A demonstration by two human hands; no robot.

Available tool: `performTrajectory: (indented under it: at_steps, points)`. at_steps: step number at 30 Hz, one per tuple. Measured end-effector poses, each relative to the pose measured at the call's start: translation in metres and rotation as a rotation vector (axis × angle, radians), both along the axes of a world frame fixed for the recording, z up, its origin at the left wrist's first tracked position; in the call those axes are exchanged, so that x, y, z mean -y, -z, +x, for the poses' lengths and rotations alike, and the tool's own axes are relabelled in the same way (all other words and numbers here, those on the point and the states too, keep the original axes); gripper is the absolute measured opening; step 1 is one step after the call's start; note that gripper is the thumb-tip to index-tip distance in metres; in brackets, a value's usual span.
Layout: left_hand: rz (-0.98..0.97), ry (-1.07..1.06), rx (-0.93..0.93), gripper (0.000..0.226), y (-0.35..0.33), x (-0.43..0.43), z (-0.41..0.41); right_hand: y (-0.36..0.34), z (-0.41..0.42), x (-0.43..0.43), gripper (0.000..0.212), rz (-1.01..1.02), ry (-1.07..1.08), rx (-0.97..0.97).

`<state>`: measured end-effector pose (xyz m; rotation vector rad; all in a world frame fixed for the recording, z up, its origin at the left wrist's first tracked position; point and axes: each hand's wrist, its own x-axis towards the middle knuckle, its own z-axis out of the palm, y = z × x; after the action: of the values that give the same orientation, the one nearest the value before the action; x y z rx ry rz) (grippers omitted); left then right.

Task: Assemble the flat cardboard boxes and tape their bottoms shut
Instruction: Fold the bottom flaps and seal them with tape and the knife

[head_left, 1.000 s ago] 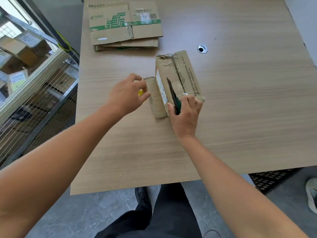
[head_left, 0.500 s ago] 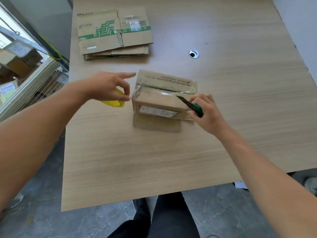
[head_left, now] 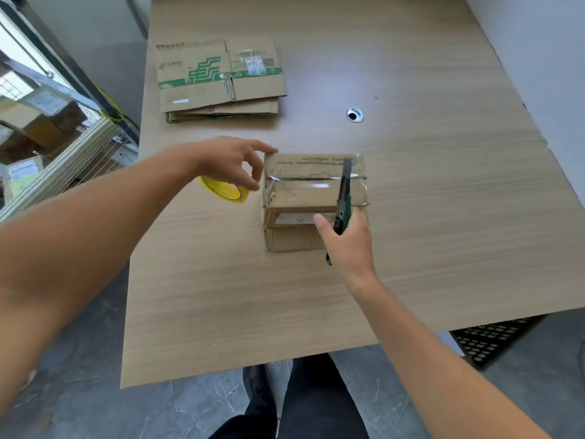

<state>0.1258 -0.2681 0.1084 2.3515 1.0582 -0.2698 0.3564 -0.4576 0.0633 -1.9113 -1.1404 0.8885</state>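
Head view, your right hand (head_left: 348, 243) gripping a knife (head_left: 344, 193), box (head_left: 300, 196) just beyond it, your left hand (head_left: 226, 160) holding tape roll (head_left: 221, 190).

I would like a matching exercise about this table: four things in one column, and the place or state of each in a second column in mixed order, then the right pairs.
Things
1. tape roll
2. utility knife
3. flat boxes
4. cable hole

Places or states
A. stacked at the far left of the table
B. held in the right hand, blade over the taped box
C. yellow, at the left hand, left of the taped box
D. set in the tabletop, beyond the taped box

Pairs: 1-C, 2-B, 3-A, 4-D
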Motion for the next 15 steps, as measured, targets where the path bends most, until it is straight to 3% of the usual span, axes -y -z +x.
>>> performTrajectory:
  at_steps: [4, 7, 10, 15]
  points:
    - [-0.002, -0.039, 0.034, 0.022, 0.006, 0.045, 0.001, -0.001, -0.007, -0.004, 0.042, 0.017, -0.03, -0.07]
    - [-0.048, -0.061, 0.107, 0.014, 0.02, 0.104, 0.001, -0.001, 0.0, -0.009, 0.069, -0.016, -0.142, -0.027]
    - [-0.09, -0.211, 0.208, 0.009, 0.033, 0.15, 0.004, 0.005, 0.01, -0.017, 0.05, -0.009, -0.279, 0.14]
    - [-0.107, -0.379, 0.253, 0.011, 0.039, 0.176, 0.014, -0.002, 0.012, -0.025, 0.039, 0.04, -0.419, 0.293]
